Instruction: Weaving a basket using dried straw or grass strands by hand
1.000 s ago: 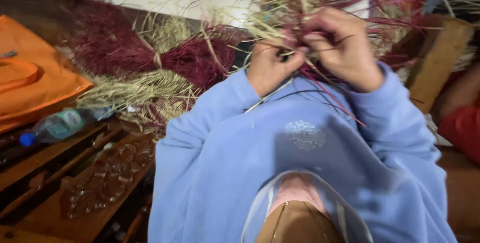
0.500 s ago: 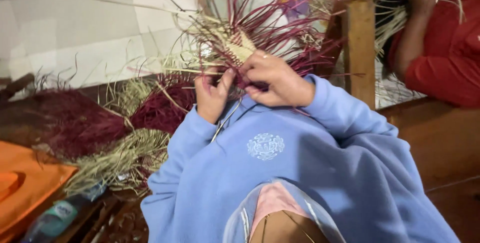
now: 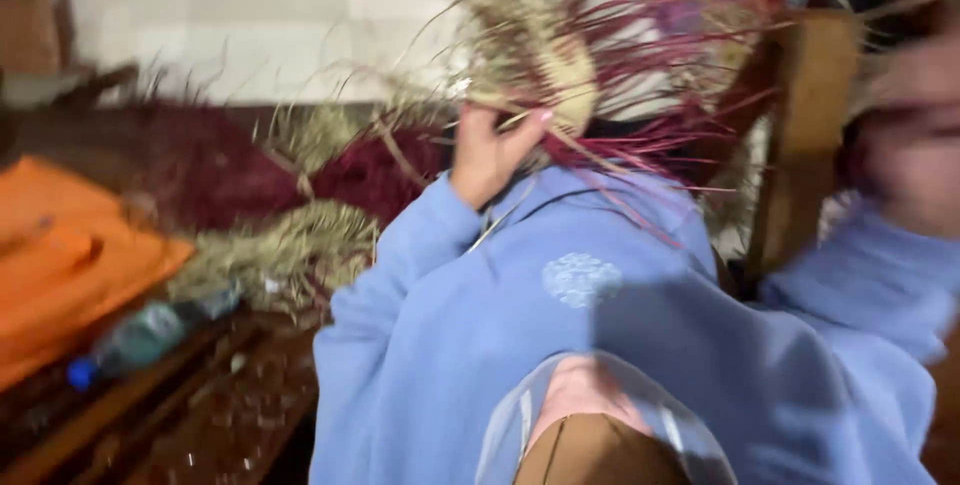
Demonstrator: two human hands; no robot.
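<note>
Here left hand (image 3: 495, 150) pinches woven straw piece (image 3: 545, 80), strands fanning upward; right hand (image 3: 915, 135) blurred, unclear

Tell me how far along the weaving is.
Done: a small woven patch shows at the heart of the piece. In hand: the left hand grips it from below; the right hand is off it, raised at the right edge, blurred. Left: many loose red and straw strands stick out unwoven, and bundles of dyed grass lie unused on the table.
</note>
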